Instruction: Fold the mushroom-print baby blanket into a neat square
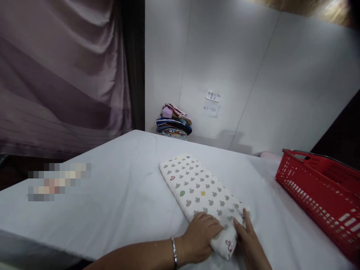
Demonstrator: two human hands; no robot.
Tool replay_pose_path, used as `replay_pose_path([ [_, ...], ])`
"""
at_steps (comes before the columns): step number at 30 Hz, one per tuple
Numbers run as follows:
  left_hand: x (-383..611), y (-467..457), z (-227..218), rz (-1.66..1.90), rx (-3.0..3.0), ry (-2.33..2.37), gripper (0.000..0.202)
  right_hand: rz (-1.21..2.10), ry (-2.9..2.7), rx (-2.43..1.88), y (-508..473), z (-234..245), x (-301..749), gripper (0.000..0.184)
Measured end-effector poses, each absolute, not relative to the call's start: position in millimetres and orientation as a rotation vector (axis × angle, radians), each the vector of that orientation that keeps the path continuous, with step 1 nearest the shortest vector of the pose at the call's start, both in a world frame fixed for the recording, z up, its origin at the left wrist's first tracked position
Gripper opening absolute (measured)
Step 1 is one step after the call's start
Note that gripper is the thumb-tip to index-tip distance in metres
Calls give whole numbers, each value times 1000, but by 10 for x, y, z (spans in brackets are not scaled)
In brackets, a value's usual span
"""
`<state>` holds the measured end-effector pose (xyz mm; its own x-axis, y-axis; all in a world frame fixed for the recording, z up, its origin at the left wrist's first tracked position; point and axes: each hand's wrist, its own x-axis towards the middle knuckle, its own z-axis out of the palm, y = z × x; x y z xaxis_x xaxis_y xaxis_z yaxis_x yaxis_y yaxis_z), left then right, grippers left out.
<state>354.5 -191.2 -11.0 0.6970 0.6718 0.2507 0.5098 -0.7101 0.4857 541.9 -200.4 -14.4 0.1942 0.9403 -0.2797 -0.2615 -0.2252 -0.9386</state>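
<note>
A long, folded white cloth (194, 183) printed with grey mushroom shapes and a few red, green and yellow ones lies slantwise on the white-covered table (126, 187). Its near end is bunched and turned up between my two hands. My left hand (203, 233), with a silver bangle at the wrist, is closed over the left side of that end, fingers curled on top. At the right side, my right hand (249, 238) grips the edge; its thumb and a finger show against the fabric, the other fingers being partly hidden.
A red plastic basket (317, 191) stands at the right of the table. Past the far edge, a stack of folded fabrics (174, 122) rests against the white wall (239, 67), near handwritten paper signs (211, 108). A pinkish curtain (62, 75) hangs at left, above a pixelated patch.
</note>
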Motion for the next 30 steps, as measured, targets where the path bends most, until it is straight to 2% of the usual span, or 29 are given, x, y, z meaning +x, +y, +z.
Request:
replay_pose_path([
  [6,3280,-1764,113,500,2501,605,62,1212,-774,-1354,-1939,-125,5375,97],
  [10,2914,-1275,298,682,2156,863,48,1135,-852,-1458,-1920,44,5398,92],
  [13,2727,-864,298,855,1765,1092,50,1103,-938,-1481,-1835,278,5378,90],
  [16,2677,-633,225,896,1447,1019,51,1135,-992,-1413,-1635,549,5311,85],
  [21,2653,-548,100,834,1014,845,61,1223,-1139,-1258,-963,947,4956,66],
  [25,2534,-454,9,914,766,715,80,1328,-1303,-1217,-176,1151,4345,51],
  [28,2387,-393,-41,1046,651,719,93,1433,-1364,-1338,366,1123,3779,34],
  [30,2282,-379,-58,1124,564,747,96,1483,-1367,-1396,608,961,3433,30],
])
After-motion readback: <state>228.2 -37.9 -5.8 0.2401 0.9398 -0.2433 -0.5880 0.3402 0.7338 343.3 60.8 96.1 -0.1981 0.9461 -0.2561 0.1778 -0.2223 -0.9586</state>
